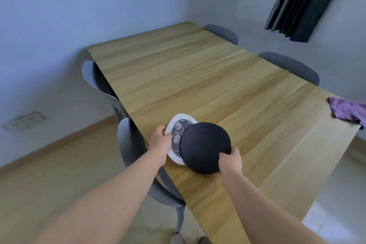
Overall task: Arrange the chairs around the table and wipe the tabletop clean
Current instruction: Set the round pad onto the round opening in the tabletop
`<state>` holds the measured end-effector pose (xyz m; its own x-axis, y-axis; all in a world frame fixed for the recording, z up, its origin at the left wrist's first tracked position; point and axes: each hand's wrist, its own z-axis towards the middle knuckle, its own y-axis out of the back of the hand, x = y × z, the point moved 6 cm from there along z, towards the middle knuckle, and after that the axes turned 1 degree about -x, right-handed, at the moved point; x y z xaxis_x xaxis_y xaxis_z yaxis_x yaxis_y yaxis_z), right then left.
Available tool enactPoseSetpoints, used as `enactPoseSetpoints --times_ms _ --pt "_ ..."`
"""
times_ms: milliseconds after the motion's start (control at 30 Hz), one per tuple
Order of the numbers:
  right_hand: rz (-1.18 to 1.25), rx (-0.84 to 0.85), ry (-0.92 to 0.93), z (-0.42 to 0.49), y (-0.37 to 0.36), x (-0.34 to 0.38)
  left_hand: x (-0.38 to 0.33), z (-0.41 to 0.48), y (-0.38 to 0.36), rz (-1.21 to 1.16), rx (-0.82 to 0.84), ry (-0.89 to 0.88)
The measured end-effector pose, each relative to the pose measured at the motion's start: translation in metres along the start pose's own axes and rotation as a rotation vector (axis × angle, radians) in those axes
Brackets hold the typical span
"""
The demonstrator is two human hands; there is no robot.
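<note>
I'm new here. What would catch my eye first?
At the near edge of the long light wooden table, the left hand grips a white-rimmed floral round mat, and the right hand grips a plain black round mat overlapping it. A crumpled purple cloth lies at the table's right edge.

Two bare forearms (111, 194) at the lower edge of the frame, bare left hand (159, 144), bare right hand (230, 161), pale grey shoe tip (176, 239) at bottom centre, darker shoe tip (204, 240) just right of it
</note>
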<state>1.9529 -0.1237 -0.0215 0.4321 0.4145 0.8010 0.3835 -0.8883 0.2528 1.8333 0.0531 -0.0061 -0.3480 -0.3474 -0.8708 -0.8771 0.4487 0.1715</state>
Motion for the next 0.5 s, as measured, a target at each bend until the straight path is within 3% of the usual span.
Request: enactPoseSetpoints --times_ms 133,300,400,500 --pt "0.063 -0.055 0.009 0.015 -0.009 0.02 -0.035 0.021 -0.006 0.294 0.0 -0.222" --pt "0.222 -0.107 0.008 0.028 -0.021 0.047 -0.076 0.037 -0.005 0.326 -0.078 -0.363" --pt "0.371 -0.205 -0.017 0.032 -0.015 0.059 -0.077 0.052 -0.001 0.032 -0.165 -0.212" --pt "0.486 -0.309 -0.018 0.032 -0.01 0.076 -0.066 0.072 -0.013 -0.261 -0.096 0.059"
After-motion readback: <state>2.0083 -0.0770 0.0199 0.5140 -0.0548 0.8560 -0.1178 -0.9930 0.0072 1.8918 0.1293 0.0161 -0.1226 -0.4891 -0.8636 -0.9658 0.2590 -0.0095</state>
